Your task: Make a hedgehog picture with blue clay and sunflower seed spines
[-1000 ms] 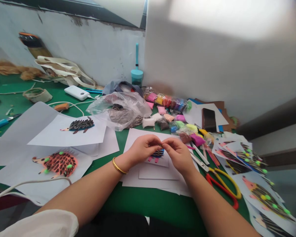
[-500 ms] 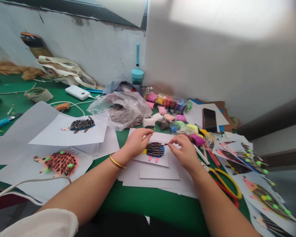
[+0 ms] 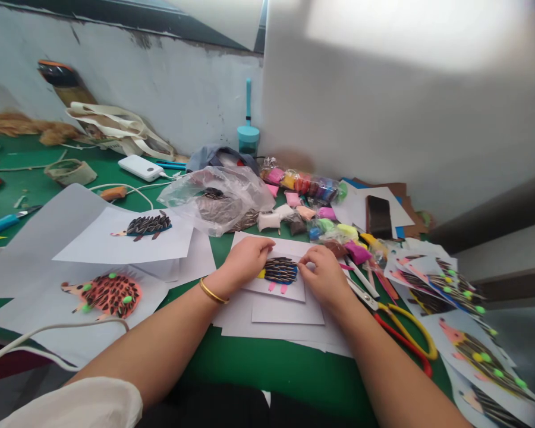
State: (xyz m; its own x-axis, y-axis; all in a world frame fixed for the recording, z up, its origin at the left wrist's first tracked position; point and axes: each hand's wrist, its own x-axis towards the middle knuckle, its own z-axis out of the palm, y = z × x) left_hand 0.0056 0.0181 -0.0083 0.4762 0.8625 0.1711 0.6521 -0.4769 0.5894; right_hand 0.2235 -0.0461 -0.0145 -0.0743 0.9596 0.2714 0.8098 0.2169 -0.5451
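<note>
On a small white card [image 3: 298, 295] lies a hedgehog picture [image 3: 280, 270] with a blue body, yellow face, pink feet and rows of dark striped sunflower seeds. My left hand [image 3: 248, 261], a gold bangle at its wrist, rests over the card's upper left by the hedgehog's head. Its fingers are curled together; whatever they hold is hidden. At the hedgehog's right edge, my right hand [image 3: 323, 270] pinches a sunflower seed against the blue body, the seed mostly covered by the fingertips. White sheets [image 3: 245, 327] lie beneath the card.
Scissors [image 3: 401, 327] with yellow and red handles lie beside my right forearm. Finished hedgehog pictures [image 3: 481, 356] pile up at right; others [image 3: 111, 291] lie left. Clay packets [image 3: 305, 214], a plastic bag of seeds [image 3: 223, 202] and a phone [image 3: 378, 217] sit behind.
My right hand has moved slightly left and down, bringing the pinched seed to the hedgehog's right edge. My left hand has barely shifted, its fingers a little more curled.
</note>
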